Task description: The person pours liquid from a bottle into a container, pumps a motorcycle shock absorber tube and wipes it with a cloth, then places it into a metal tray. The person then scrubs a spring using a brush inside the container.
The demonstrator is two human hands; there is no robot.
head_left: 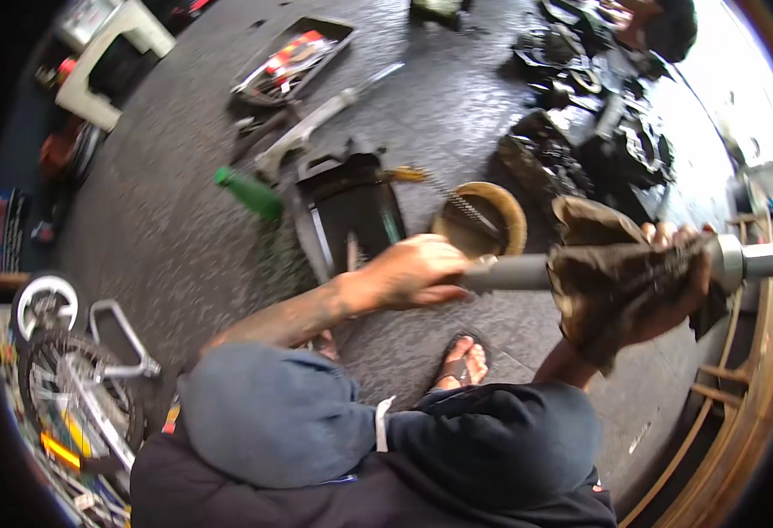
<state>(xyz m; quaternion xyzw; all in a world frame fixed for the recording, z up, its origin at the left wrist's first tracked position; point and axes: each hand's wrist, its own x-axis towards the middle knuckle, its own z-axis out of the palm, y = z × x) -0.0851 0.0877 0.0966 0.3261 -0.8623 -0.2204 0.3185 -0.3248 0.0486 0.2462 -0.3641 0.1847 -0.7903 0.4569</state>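
Holding the tube (509, 273) crosswise above the floor (527, 330), I have the left hand (417, 268) curled round its left end, though blur hides the fingertips; the right hand (668, 304) clasps a brown rag (593, 264) about it beside the collar (728, 262); the right end runs out of view, so I cannot tell whether anything props it; if the rag is greasy, I judge it could slide and let the tube twist; a slack left grip could drop that end towards the bowl (517, 216), just beyond.
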